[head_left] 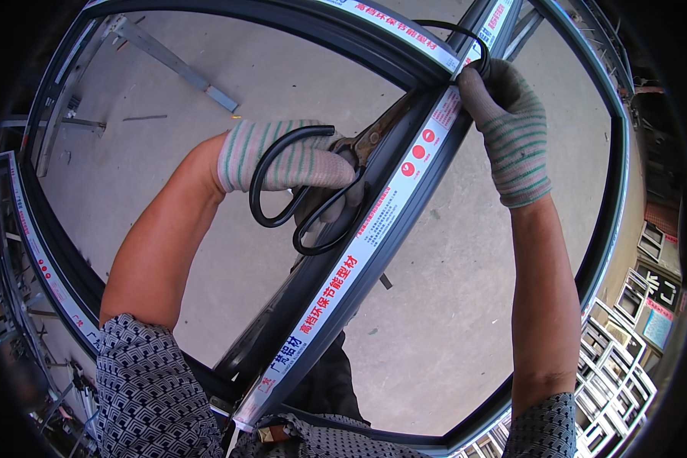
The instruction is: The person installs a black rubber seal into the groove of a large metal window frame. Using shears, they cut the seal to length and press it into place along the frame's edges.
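My left hand point(278, 156), in a striped knit glove, is closed around a pair of scissors point(369, 140) with big black looped handles. Its rusty blades point up and right along a dark bar point(427, 187) of a window frame, their tips near the joint with a crossbar point(389, 49). In a matching glove, my right hand point(511, 126) is closed at that joint, thumb pressed near the bar's edge. A thin black rubber strip point(486, 52) loops out beside its fingers and curves back over the crossbar. The fingertips are partly hidden.
The large frame's dark outer edge point(617, 183) surrounds both arms. Through its openings show a concrete floor point(435, 305) and a metal stand point(168, 57) at upper left. White frame pieces point(611, 366) are stacked at lower right. Another labelled profile point(42, 256) lies at far left.
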The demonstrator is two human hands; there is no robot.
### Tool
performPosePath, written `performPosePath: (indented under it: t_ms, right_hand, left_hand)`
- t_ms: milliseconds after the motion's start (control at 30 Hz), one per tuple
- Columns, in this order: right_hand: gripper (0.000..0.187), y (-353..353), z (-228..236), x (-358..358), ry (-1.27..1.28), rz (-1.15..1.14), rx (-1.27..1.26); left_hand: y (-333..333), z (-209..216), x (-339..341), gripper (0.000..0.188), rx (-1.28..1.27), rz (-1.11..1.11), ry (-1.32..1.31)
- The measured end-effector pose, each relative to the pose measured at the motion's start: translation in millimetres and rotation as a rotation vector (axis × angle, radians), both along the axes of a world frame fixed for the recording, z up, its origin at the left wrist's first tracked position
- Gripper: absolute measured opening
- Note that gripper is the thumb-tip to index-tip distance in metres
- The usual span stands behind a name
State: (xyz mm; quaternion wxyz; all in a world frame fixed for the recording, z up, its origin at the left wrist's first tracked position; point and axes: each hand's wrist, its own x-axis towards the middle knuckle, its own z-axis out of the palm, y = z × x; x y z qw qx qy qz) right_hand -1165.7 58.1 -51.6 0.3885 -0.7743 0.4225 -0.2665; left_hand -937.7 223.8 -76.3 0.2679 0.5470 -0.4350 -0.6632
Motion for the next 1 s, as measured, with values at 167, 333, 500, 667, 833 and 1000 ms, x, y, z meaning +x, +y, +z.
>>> performPosePath:
  t_ms: [167,333,500,667,833,1000]
  right_hand:
    - [0.041,4.3,0.7,3.0,-0.059,0.007,-0.055]
    - [0.043,1.8,-2.7,0.7,-0.047,0.015,-0.079]
    - [0.044,0.2,-3.6,-2.9,-0.033,0.006,-0.077]
    - [0.044,1.0,-3.6,-0.9,-0.044,0.02,-0.083]
    - [0.044,0.6,-3.4,-0.8,-0.061,0.034,-0.083]
    - [0.044,0.6,-3.2,-1.4,-0.049,0.022,-0.068]
  left_hand:
    - [-0.7,-5.7,2.1,0.044,0.01,-0.007,-0.028]
    - [1.1,-3.1,1.2,0.045,0.028,0.03,-0.048]
    - [-4.6,-5.2,-0.3,0.047,0.023,0.015,-0.054]
    - [-2.3,0.3,-1.2,0.048,0.036,0.012,-0.069]
    - [-0.7,-2.0,-2.4,0.048,-0.006,0.033,-0.023]
    - [-2.0,1.7,-3.9,0.048,0.019,0.034,-0.003]
